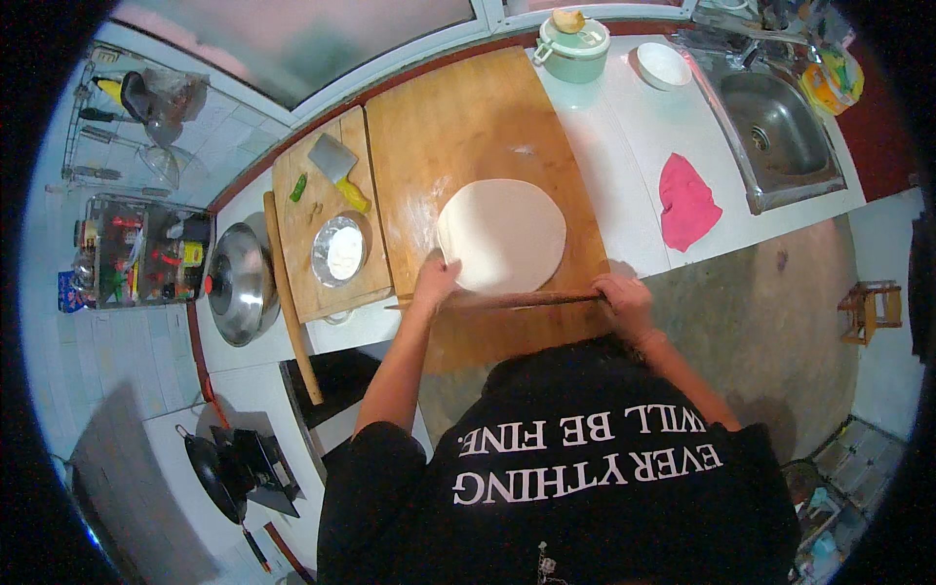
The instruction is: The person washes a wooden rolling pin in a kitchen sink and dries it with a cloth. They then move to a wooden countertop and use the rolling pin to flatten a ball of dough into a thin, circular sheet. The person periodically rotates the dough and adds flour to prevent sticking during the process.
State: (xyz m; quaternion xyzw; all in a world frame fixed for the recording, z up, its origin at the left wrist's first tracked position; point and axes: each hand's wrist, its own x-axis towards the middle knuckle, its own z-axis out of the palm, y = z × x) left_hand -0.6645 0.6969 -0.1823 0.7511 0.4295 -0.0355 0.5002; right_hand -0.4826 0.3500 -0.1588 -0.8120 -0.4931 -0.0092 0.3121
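Note:
A round, flat sheet of dough (504,234) lies on the large wooden board (453,117) before me. Along the sheet's near edge runs a thin wooden rolling pin (523,300), roughly crosswise to my body. My left hand (439,280) is at the dough's near left edge, thumb on the rim and fingers partly hidden, with the pin passing by its wrist. The pin's right end is in my right hand (623,296), which is slightly blurred, beside the board's right edge.
Left, a cutting board (292,241) carries a cleaver (334,157), a green pepper (298,187) and a bowl of flour (338,251). A longer rolling pin (289,307) lies alongside. Right are a lidded green pot (574,58), white bowl (664,66), pink cloth (687,202) and sink (779,131).

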